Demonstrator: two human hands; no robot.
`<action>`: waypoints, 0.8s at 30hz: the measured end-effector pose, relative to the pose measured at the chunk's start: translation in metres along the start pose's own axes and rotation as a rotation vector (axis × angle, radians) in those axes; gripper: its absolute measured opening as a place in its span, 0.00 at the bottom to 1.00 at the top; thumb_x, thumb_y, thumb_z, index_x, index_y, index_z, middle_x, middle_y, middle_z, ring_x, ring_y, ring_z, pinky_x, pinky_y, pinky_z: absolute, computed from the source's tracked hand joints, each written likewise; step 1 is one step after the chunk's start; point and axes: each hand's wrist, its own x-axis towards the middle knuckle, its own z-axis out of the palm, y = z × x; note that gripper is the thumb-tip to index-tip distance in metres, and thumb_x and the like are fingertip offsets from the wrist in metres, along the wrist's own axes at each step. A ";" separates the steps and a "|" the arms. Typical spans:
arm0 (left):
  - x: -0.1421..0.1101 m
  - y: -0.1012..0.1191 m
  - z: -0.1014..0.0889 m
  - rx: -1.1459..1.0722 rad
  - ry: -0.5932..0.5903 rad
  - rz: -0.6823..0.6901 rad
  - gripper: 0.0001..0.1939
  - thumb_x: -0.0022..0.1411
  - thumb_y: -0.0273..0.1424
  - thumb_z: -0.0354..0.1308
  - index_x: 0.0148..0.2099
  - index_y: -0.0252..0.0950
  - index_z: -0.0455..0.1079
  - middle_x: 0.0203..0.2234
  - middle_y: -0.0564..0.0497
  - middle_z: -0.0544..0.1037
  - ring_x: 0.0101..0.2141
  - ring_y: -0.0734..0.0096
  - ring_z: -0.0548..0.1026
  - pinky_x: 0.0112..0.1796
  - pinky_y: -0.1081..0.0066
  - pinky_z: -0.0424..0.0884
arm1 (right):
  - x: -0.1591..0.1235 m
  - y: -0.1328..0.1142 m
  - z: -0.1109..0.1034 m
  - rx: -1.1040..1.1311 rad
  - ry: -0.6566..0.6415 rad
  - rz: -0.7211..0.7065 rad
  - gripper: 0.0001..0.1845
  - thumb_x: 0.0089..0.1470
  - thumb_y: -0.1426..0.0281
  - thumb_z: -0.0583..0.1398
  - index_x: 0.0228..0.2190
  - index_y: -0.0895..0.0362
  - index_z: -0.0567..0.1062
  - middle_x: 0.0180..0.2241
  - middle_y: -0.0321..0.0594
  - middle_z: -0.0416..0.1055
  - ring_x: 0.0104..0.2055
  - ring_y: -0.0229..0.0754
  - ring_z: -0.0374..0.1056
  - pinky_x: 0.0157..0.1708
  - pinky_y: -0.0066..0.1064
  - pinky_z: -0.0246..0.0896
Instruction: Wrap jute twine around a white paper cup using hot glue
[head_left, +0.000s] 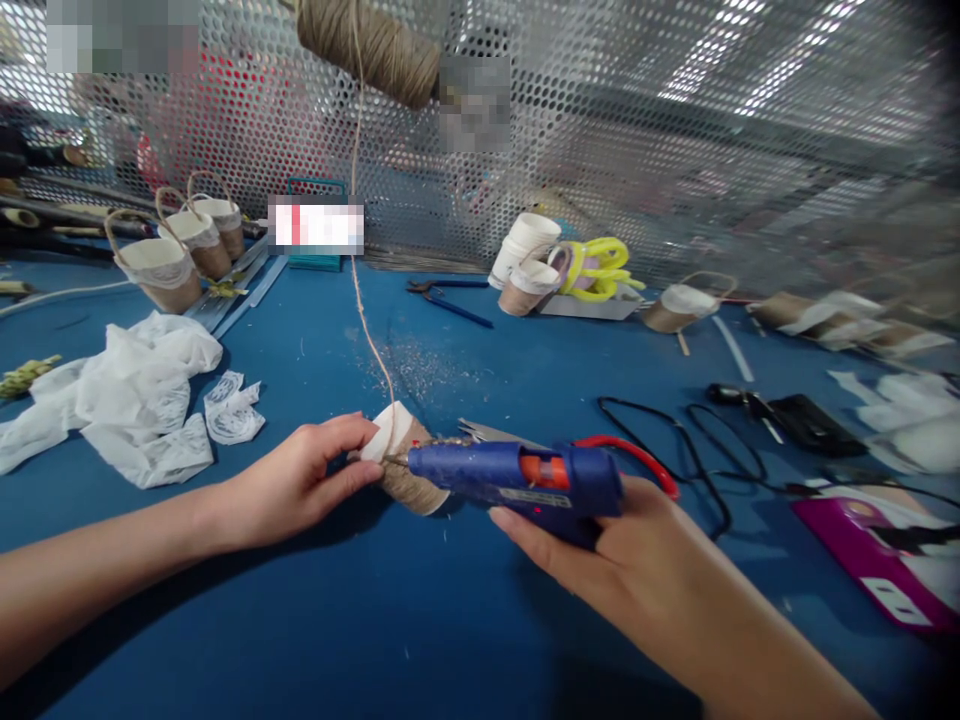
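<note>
Far left on the blue tabletop (420, 630), three brown-wrapped cups w/ white lace rims & thin looped handles (161, 292) stand in a row; nearer, a crumpled heap of white lace fabric (142, 385), w/ a small loose pc of white lace (231, 408) just right of it. The left hand (322, 465) comes in from the near left, thumb & fingers pinching the rim end of a white paper cup wound w/ brown twine (420, 490), tilted, nr mid-table. A light brown strand of twine (362, 310) runs from this cup up to a big brown twine spool (367, 50) at the perforated metal screen (585, 130). Blue-handled pliers (457, 303) lie beyond, far side. The right hand (637, 545) is wrapped round the grip of a blue plastic glue gun (487, 470), nozzle pointing left at the cup, right by the left thumb; can't tell if the tip touches. Far, right of the pliers: a stack of white paper cups (521, 245), then a bright yellow coil (600, 268). Further right, another brown-wrapped cup (671, 312) lies tipped; nr right, a magenta flat-sided box (855, 550), partly blurred.
</note>
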 end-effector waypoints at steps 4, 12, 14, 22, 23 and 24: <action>0.000 0.000 -0.001 0.010 -0.001 -0.008 0.11 0.63 0.31 0.46 0.40 0.31 0.66 0.35 0.47 0.72 0.38 0.67 0.69 0.42 0.69 0.65 | 0.000 0.007 -0.003 -0.098 0.032 0.059 0.11 0.50 0.63 0.56 0.24 0.55 0.73 0.16 0.33 0.70 0.18 0.38 0.66 0.21 0.28 0.63; -0.001 0.002 -0.001 0.027 -0.008 -0.017 0.11 0.63 0.31 0.45 0.40 0.31 0.66 0.35 0.46 0.72 0.37 0.68 0.69 0.40 0.70 0.65 | 0.008 0.019 -0.002 -0.139 0.051 0.036 0.16 0.51 0.62 0.55 0.16 0.53 0.67 0.06 0.28 0.57 0.11 0.34 0.56 0.15 0.28 0.53; -0.001 0.002 0.000 0.029 -0.005 -0.016 0.11 0.63 0.31 0.45 0.40 0.30 0.66 0.34 0.47 0.72 0.36 0.68 0.69 0.39 0.70 0.65 | 0.009 0.019 -0.002 -0.129 0.046 0.038 0.19 0.50 0.62 0.55 0.12 0.53 0.63 0.06 0.28 0.58 0.11 0.34 0.56 0.15 0.28 0.53; -0.001 0.000 0.000 0.068 0.000 -0.019 0.11 0.63 0.31 0.45 0.39 0.31 0.66 0.34 0.47 0.72 0.38 0.67 0.69 0.40 0.70 0.65 | 0.016 0.016 -0.001 -0.038 0.064 0.241 0.12 0.45 0.61 0.58 0.18 0.53 0.67 0.07 0.29 0.60 0.11 0.36 0.59 0.16 0.29 0.56; -0.001 0.000 0.000 0.070 -0.003 -0.018 0.11 0.63 0.31 0.45 0.39 0.31 0.66 0.34 0.47 0.72 0.37 0.67 0.69 0.40 0.70 0.65 | 0.018 0.017 0.000 -0.004 0.049 0.294 0.11 0.45 0.60 0.58 0.19 0.53 0.67 0.09 0.31 0.62 0.12 0.37 0.61 0.16 0.29 0.57; -0.001 0.000 0.000 0.071 -0.004 -0.017 0.11 0.63 0.31 0.45 0.40 0.31 0.66 0.34 0.47 0.72 0.37 0.68 0.69 0.39 0.70 0.65 | 0.020 0.018 0.000 0.034 0.034 0.338 0.12 0.45 0.60 0.58 0.19 0.53 0.67 0.10 0.32 0.65 0.13 0.38 0.63 0.16 0.28 0.58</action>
